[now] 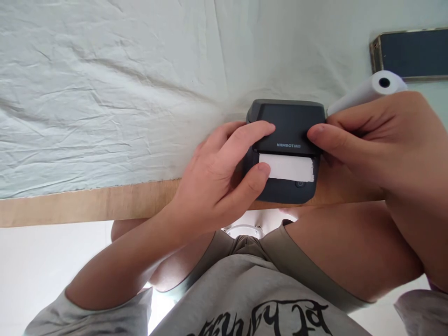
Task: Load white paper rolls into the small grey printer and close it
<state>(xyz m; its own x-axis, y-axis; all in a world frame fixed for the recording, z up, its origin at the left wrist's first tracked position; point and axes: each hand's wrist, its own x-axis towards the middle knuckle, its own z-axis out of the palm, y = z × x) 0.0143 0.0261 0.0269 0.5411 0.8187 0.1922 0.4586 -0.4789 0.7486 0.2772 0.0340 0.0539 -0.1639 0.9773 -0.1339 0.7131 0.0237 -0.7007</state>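
Note:
A black label printer (285, 123) with "NIIMBOT" on its lid sits at the table's near edge, between my two hands. A strip of white paper (289, 168) with a ragged right end sticks out of its slot and lies over the front. My left hand (224, 168) grips the printer's left side, index finger on the lid and thumb on the paper's left end. On the right side, my right hand (378, 135) holds the printer with its thumb on the lid's edge; its other fingers are bent and partly hidden.
Just beyond my right hand lies a white paper roll (364, 91) with a dark core hole. A smartphone (415, 53) rests at the far right. Wrinkled pale cloth (140, 93) covers the table, and a bare wooden edge (87, 203) runs along the near side.

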